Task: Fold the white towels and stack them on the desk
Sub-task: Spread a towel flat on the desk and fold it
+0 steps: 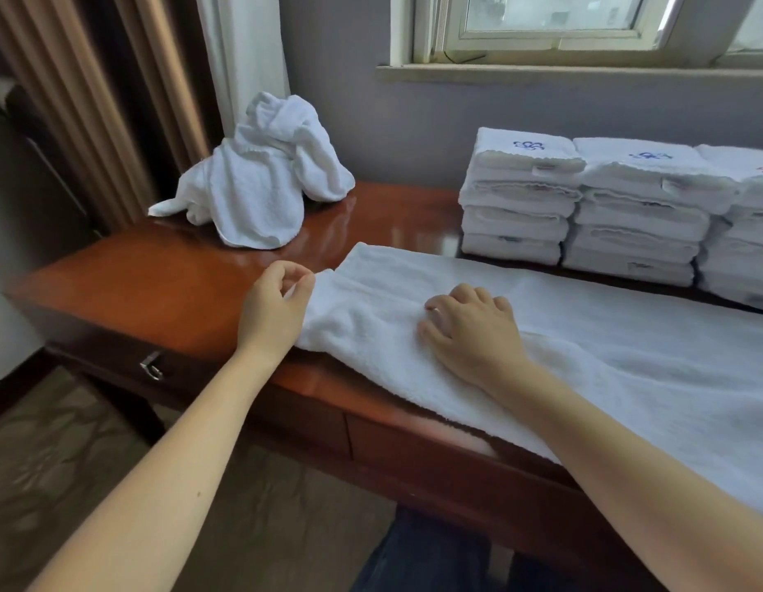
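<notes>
A long white towel [606, 335] lies spread along the reddish wooden desk [166, 275], running off the right edge of view. My left hand [277, 305] pinches the towel's left end at its corner. Further right, my right hand [469, 331] rests on top of the towel with its fingers curled into the cloth. A heap of unfolded white towels [260, 181] sits at the desk's back left. Three stacks of folded white towels [606, 207] stand in a row at the back right, against the wall.
A drawer with a metal handle [151, 367] is set in the desk's front edge. Brown curtains [84, 100] hang at the left, a window [563, 23] above the stacks. My legs [418, 553] are under the desk's front edge.
</notes>
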Demonstrator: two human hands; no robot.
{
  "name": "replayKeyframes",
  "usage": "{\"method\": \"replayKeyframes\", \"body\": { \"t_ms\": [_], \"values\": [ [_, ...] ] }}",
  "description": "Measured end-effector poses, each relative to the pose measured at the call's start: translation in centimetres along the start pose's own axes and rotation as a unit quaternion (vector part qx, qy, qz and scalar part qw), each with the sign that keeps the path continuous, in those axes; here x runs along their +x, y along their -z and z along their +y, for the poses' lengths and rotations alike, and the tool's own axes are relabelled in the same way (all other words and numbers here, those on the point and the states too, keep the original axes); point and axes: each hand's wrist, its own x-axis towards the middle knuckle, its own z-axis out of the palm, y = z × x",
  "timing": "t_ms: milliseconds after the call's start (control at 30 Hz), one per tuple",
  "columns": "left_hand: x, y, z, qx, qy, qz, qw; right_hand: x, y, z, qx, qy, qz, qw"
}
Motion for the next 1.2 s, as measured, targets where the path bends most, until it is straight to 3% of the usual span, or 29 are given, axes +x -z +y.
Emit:
{"method": "replayKeyframes", "body": {
  "t_ms": [200,300,367,433,567,867,1033,1200],
  "values": [
    [2.7,2.4,-1.0,0.059,-0.050,0.007,0.997,0.0,0.8,0.3,0.055,0.025,-0.067,0.996],
    [2.7,2.9,-1.7,0.186,-0.029,-0.002,0.982,-0.3,1.1,0.6,0.062,0.040,-0.092,0.993],
    [2.3,2.2,-1.3,0.249,-0.059,0.007,0.967,-0.6,1.3,0.7,0.069,0.046,-0.099,0.992],
    [1.7,0.9,0.3,0.219,-0.101,-0.003,0.970,-0.6,1.9,1.1,0.088,0.035,-0.096,0.991],
    [-0.3,-3.9,5.2,0.099,-0.161,-0.142,0.972,-0.8,3.5,3.3,0.148,-0.034,-0.068,0.986],
    [-7.9,-14.9,14.9,0.026,-0.297,-0.318,0.900,-8.9,7.2,13.0,0.091,-0.184,-0.001,0.979],
    [-10.3,-18.1,16.7,0.067,-0.333,-0.355,0.871,-13.9,8.3,16.4,0.040,-0.216,0.030,0.975],
    [-10.8,-19.3,16.1,0.098,-0.359,-0.331,0.867,-15.1,8.1,18.1,0.052,-0.197,0.030,0.979]
  ]
}}
